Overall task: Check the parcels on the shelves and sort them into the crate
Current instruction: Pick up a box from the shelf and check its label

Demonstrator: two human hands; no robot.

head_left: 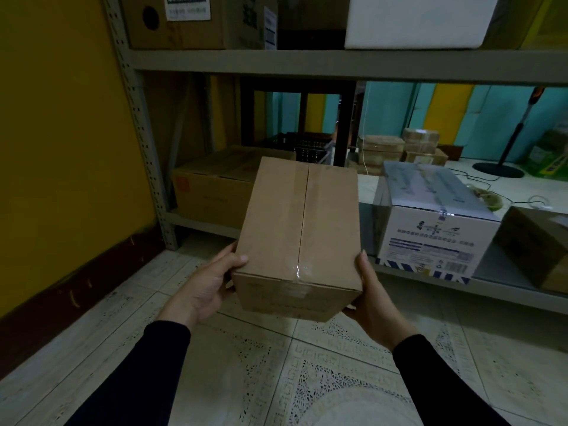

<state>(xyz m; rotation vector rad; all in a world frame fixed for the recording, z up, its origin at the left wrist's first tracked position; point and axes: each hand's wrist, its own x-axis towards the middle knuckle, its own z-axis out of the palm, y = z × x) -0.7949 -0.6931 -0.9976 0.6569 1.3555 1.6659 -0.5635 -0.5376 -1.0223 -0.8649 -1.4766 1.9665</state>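
I hold a plain brown cardboard parcel (299, 238), taped along its top seam, in front of the low shelf (430, 276). My left hand (209, 287) grips its near left corner, thumb on the top edge. My right hand (373, 298) grips the near right corner from the side and below. On the low shelf stand a brown box (212, 186) at the left, a white printed box (436, 222) at the right and another brown box (536, 247) at the far right. A dark slatted crate (307, 146) sits behind the shelf.
The upper shelf (338, 64) carries a labelled brown box (184, 23) and a white box (418, 20). A yellow wall (61, 149) closes the left side. Beyond the rack lie stacked small parcels (399, 147) and a black stand (504, 155). Tiled floor (276, 379) spreads below.
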